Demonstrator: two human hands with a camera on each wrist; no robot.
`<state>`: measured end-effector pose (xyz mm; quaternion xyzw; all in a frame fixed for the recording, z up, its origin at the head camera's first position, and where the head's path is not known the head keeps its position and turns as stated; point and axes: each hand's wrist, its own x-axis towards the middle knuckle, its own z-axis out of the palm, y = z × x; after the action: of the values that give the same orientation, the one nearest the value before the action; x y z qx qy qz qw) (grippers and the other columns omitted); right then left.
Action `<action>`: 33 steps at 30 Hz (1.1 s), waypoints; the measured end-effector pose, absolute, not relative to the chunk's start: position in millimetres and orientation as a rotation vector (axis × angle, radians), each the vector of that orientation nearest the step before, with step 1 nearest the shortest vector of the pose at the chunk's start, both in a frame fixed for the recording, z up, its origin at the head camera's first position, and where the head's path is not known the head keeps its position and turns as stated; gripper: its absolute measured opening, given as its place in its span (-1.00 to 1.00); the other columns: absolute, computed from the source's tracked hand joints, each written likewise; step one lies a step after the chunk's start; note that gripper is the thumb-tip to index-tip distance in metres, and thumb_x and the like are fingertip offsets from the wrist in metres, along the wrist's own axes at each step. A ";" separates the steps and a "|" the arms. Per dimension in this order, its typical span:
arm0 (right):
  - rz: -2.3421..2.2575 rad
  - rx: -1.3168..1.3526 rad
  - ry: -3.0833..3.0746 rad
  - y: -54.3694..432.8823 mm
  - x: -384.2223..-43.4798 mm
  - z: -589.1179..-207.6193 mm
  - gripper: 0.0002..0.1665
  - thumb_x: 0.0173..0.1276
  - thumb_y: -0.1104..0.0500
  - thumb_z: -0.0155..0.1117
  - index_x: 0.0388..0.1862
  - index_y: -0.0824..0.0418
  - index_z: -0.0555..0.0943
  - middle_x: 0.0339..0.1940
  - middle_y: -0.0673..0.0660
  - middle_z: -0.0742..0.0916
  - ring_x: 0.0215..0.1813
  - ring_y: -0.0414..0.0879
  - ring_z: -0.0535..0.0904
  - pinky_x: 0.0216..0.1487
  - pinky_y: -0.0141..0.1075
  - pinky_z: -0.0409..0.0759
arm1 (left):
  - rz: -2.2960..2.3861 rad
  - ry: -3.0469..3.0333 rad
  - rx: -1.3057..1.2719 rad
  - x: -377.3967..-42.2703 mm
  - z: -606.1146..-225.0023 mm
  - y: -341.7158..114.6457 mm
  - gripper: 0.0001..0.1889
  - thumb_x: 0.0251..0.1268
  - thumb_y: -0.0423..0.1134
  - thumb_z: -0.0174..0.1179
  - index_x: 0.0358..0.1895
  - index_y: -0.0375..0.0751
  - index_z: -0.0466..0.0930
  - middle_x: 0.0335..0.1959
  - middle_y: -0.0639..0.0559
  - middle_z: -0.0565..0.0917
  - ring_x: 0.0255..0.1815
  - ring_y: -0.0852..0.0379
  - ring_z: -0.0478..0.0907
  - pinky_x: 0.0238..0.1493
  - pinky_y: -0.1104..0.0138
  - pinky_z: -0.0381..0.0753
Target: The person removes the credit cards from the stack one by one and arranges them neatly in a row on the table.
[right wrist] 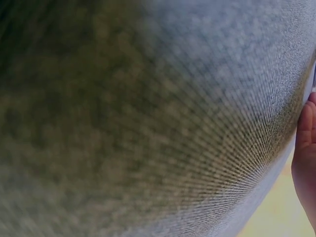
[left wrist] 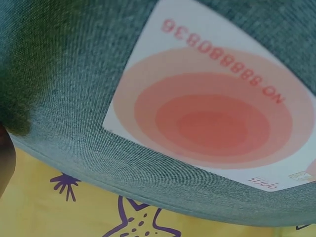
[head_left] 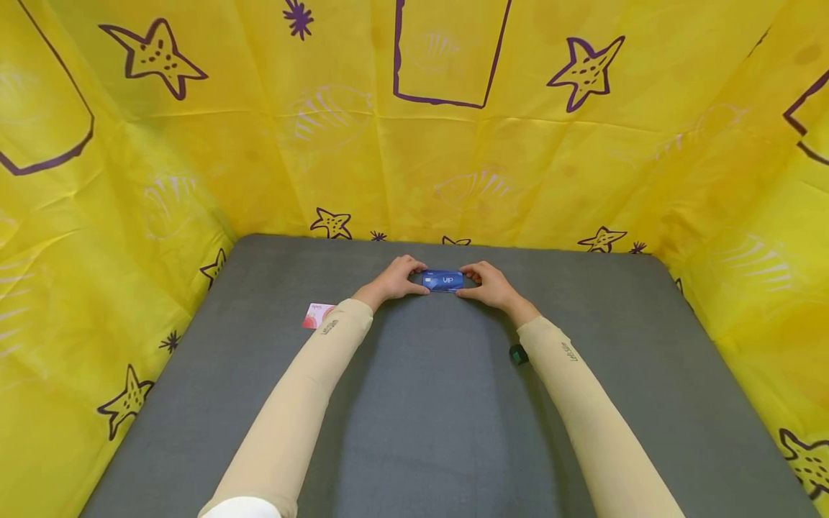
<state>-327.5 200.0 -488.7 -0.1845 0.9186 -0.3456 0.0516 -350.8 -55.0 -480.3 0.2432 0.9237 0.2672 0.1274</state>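
A blue card [head_left: 443, 281] printed "VIP" lies flat at the far middle of the table in the head view. My left hand [head_left: 400, 279] pinches its left end, thumb on the near corner and fingers on the far one. On the opposite end my right hand [head_left: 490, 285] holds it the same way. A white and pink card [head_left: 317, 314] rests by my left forearm, partly covered by the sleeve; the left wrist view shows its red rings and number close up. In the right wrist view, part of my right hand [right wrist: 307, 148] shows at the right edge.
The grey table [head_left: 427, 403] has yellow patterned cloth [head_left: 414, 173] standing along its back and sides. A small dark thing with green on it [head_left: 519, 354] sits against the right sleeve [head_left: 576, 396]. The left sleeve [head_left: 298, 403] spans the near left part of the table.
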 end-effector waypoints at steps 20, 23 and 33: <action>-1.065 -0.674 2.878 197.1 -323.2 -488.0 -0.36 0.14 0.11 0.54 0.13 0.34 0.52 -0.08 0.24 0.57 -0.07 0.08 0.46 0.04 -0.09 0.45 | 0.730 2.865 0.867 -346.0 -485.6 -57.5 -0.38 0.16 -0.01 0.40 0.24 -0.22 0.50 0.03 -0.07 0.54 0.08 0.02 0.41 0.20 0.19 0.37; -1.059 -0.709 2.900 196.6 -322.7 -488.0 -0.35 0.12 0.12 0.55 0.13 0.35 0.52 -0.09 0.25 0.57 -0.08 0.08 0.46 0.03 -0.08 0.46 | 0.713 2.886 0.884 -345.5 -485.0 -57.6 -0.38 0.15 0.00 0.40 0.24 -0.22 0.50 0.05 -0.07 0.54 0.10 0.02 0.41 0.22 0.19 0.37; -1.023 -0.763 2.949 195.9 -322.5 -488.1 -0.35 0.10 0.10 0.56 0.11 0.33 0.53 -0.10 0.23 0.57 -0.09 0.06 0.47 0.01 -0.10 0.48 | 0.648 2.934 0.869 -341.5 -482.4 -57.6 -0.37 0.16 0.04 0.38 0.27 -0.17 0.49 0.10 -0.02 0.54 0.15 0.05 0.40 0.23 0.18 0.39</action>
<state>-322.5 195.9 -488.1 -0.2373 0.9171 -0.3183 -0.0359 -341.5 -57.6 -482.4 0.2776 0.9380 0.2073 0.0068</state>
